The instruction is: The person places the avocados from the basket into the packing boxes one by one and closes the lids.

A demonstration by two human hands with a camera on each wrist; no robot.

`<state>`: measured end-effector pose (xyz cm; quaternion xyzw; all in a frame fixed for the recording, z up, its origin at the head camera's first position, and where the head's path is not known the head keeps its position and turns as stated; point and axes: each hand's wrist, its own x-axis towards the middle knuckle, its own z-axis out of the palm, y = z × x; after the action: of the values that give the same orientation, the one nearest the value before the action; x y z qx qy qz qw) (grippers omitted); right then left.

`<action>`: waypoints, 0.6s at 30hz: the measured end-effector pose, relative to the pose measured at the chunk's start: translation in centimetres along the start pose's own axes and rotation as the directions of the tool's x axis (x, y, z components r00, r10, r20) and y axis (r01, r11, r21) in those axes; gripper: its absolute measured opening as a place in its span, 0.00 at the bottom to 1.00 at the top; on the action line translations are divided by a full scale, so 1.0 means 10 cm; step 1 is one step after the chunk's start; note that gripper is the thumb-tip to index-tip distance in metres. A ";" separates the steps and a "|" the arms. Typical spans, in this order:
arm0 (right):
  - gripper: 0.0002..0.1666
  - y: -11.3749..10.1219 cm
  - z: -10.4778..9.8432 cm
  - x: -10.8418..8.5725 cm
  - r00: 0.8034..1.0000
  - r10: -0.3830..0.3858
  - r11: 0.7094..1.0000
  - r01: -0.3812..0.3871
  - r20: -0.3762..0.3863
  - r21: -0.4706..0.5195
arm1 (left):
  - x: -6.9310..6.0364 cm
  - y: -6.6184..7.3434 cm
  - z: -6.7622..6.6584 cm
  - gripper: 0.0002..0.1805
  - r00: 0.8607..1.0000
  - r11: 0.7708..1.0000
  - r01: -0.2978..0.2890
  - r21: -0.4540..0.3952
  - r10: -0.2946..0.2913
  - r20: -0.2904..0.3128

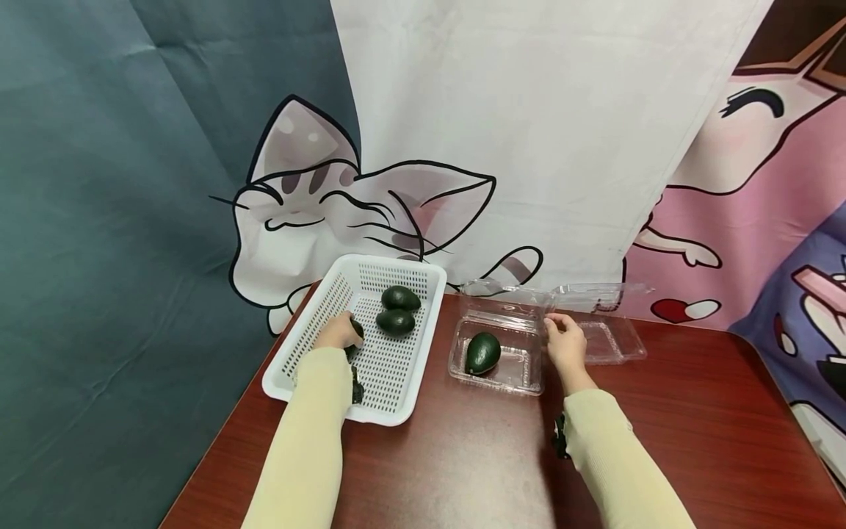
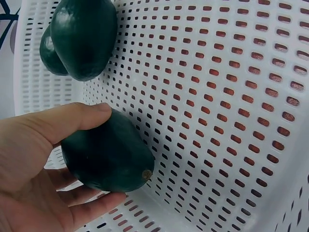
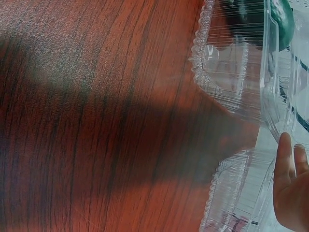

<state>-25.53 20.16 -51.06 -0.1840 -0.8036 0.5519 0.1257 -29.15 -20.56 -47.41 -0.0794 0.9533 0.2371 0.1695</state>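
My left hand is inside a white perforated basket, gripping a dark green avocado. The thumb lies over the avocado's top and the fingers reach beneath it. Two more avocados lie together at the basket's far side. A clear plastic clamshell box stands to the right with its lid raised, and one avocado rests in it. At the box's right edge is my right hand, its fairly straight fingers touching the clear plastic near a corner in the right wrist view.
Another clear clamshell box, also with its lid up, stands just right of my right hand. Both boxes and the basket sit on a reddish-brown wooden table. A printed cloth hangs behind the table's back edge.
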 end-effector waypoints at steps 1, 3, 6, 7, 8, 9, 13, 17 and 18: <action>0.15 0.00 0.00 0.00 1.000 -0.001 1.000 0.001 0.000 -0.002 | 0.00 0.00 0.00 0.40 1.000 1.000 -0.002 -0.001 0.002 -0.002; 0.15 0.00 0.00 0.00 1.000 0.002 1.000 -0.002 0.002 0.000 | 0.01 0.00 0.00 0.39 1.000 1.000 -0.002 -0.002 0.002 -0.006; 0.15 0.00 0.00 0.00 1.000 0.003 1.000 -0.003 0.002 0.006 | 0.02 -0.01 0.00 0.39 1.000 1.000 -0.007 -0.005 0.007 -0.016; 0.15 0.00 0.00 0.00 1.000 0.003 1.000 -0.003 0.001 0.007 | 0.03 -0.02 0.00 0.39 1.000 1.000 -0.007 -0.007 0.007 -0.020; 0.15 0.00 0.00 0.00 1.000 0.001 1.000 -0.001 0.001 0.010 | 0.03 -0.02 0.00 0.38 1.000 1.000 -0.008 -0.010 0.008 -0.024; 0.15 0.00 0.00 0.00 1.000 -0.002 1.000 0.002 -0.001 0.012 | 0.04 -0.03 0.00 0.38 1.000 1.000 -0.007 -0.010 0.007 -0.026; 0.14 -0.01 0.00 0.00 1.000 -0.010 1.000 0.010 -0.005 0.013 | 0.04 -0.02 -0.01 0.38 0.999 1.000 -0.007 -0.001 0.007 -0.039; 0.14 0.00 0.00 0.01 1.000 -0.010 1.000 0.010 -0.005 0.001 | 0.03 0.02 -0.06 0.38 0.998 0.999 -0.034 0.015 0.034 -0.055; 0.14 -0.01 0.00 0.01 1.000 -0.010 1.000 0.010 -0.005 -0.003 | 0.04 0.03 -0.08 0.38 0.997 0.999 -0.046 0.019 0.047 -0.061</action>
<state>-25.60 20.17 -51.01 -0.1814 -0.8051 0.5494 0.1302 -29.78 -20.69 -46.80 -0.0632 0.9617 0.2300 0.1352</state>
